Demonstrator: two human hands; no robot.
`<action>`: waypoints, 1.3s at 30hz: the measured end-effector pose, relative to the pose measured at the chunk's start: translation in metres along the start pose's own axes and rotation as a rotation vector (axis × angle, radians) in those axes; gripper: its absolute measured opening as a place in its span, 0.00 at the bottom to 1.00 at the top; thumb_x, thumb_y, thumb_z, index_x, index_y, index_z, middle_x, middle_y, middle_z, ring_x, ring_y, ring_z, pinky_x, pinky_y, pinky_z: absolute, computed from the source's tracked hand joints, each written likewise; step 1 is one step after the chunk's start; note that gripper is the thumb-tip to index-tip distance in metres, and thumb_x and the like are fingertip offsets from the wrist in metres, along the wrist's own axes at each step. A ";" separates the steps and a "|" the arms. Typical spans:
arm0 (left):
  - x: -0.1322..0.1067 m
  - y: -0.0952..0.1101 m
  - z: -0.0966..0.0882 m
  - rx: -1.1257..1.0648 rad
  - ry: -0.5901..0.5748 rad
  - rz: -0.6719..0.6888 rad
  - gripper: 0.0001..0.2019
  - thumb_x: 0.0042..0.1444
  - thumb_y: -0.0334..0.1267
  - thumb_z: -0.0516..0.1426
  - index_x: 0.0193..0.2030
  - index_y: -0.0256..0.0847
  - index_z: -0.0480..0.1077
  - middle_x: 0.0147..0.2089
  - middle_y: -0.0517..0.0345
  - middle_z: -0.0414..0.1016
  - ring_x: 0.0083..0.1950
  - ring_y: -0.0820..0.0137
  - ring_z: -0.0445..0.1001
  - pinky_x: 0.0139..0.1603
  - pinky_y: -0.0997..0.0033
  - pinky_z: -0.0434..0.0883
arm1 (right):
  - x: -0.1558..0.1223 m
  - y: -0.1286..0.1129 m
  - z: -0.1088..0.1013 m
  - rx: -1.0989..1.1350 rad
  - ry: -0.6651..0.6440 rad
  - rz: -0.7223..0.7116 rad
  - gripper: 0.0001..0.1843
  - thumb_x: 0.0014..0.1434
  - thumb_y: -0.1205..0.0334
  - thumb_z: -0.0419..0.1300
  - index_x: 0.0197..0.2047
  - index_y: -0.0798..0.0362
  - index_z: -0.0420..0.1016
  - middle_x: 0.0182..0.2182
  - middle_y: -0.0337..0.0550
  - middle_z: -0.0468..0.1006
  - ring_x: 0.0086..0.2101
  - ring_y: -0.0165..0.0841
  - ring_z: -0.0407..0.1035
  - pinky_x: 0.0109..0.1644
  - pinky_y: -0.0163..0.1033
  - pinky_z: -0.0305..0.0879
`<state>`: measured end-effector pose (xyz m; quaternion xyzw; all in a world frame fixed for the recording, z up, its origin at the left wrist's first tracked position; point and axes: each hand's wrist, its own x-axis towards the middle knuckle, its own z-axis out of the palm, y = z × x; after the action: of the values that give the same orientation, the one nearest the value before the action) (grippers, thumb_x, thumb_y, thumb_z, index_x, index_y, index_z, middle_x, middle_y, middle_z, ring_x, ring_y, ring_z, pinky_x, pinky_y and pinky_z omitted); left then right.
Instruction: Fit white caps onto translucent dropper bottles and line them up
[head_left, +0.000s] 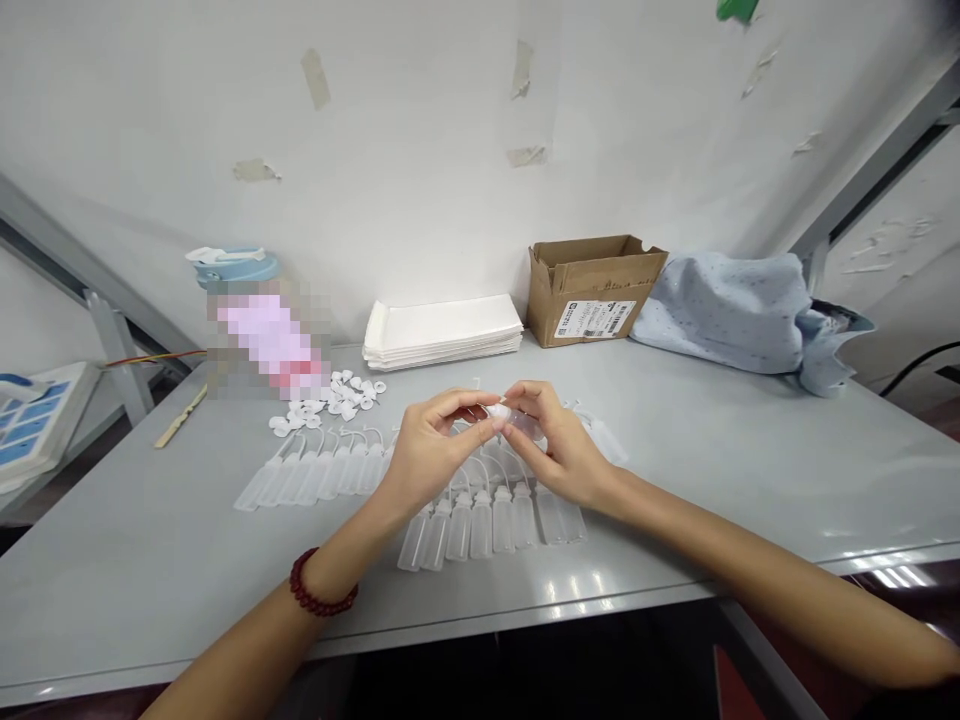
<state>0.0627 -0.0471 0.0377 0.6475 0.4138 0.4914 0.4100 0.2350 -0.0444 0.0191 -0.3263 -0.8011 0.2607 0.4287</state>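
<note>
My two hands meet over the middle of the grey table (675, 460). In my right hand (559, 440) is a small translucent plastic bottle (531, 426), tilted nearly on its side. My left hand (431, 440) pinches the white cap (498, 411) at the bottle's neck; the fingers hide part of it. Below the hands lies a row of similar bottles (480, 525) with thin bent tubes at their tops. Another row of bottles (322, 470) lies to the left, and a few more bottles (606, 438) show behind my right hand.
Loose white caps (341, 398) are heaped at the back left, beside a blurred pink item (262, 335). A stack of white envelopes (446, 330), an open cardboard box (592, 290) and a light blue cloth (727, 310) stand along the wall. A wooden stick (180, 418) lies far left.
</note>
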 end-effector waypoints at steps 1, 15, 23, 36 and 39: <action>0.000 0.000 0.000 -0.001 -0.016 -0.012 0.10 0.49 0.35 0.64 0.39 0.37 0.76 0.37 0.55 0.76 0.38 0.71 0.72 0.43 0.69 0.71 | 0.000 0.001 0.000 -0.052 0.003 -0.035 0.13 0.63 0.66 0.51 0.50 0.51 0.54 0.43 0.52 0.72 0.45 0.39 0.71 0.43 0.45 0.69; 0.001 0.002 -0.004 -0.039 -0.081 0.035 0.08 0.51 0.33 0.62 0.39 0.40 0.77 0.42 0.54 0.76 0.44 0.68 0.73 0.46 0.69 0.72 | 0.002 -0.004 -0.009 0.027 -0.077 0.030 0.09 0.63 0.63 0.51 0.46 0.50 0.54 0.37 0.45 0.73 0.36 0.34 0.70 0.37 0.40 0.65; 0.000 0.005 -0.003 -0.142 -0.079 -0.080 0.04 0.50 0.35 0.63 0.33 0.38 0.77 0.37 0.56 0.76 0.40 0.70 0.74 0.41 0.71 0.74 | 0.000 -0.006 -0.008 0.019 -0.068 0.008 0.10 0.62 0.66 0.52 0.45 0.49 0.55 0.36 0.43 0.72 0.33 0.32 0.68 0.34 0.37 0.62; -0.001 0.013 -0.006 -0.112 -0.132 0.035 0.04 0.52 0.33 0.61 0.34 0.37 0.75 0.38 0.54 0.75 0.38 0.69 0.74 0.40 0.68 0.74 | 0.006 -0.018 -0.013 0.505 -0.144 0.321 0.12 0.60 0.60 0.56 0.42 0.49 0.55 0.30 0.39 0.76 0.27 0.29 0.66 0.29 0.35 0.60; -0.001 0.015 -0.007 0.071 -0.021 0.026 0.06 0.52 0.37 0.61 0.35 0.38 0.75 0.36 0.55 0.76 0.38 0.69 0.73 0.40 0.71 0.72 | 0.003 -0.011 -0.011 0.148 -0.018 0.116 0.11 0.59 0.62 0.58 0.42 0.49 0.58 0.34 0.42 0.75 0.31 0.31 0.69 0.33 0.37 0.65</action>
<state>0.0575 -0.0517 0.0526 0.6721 0.4180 0.4749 0.3848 0.2396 -0.0482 0.0339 -0.3371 -0.7631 0.3466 0.4289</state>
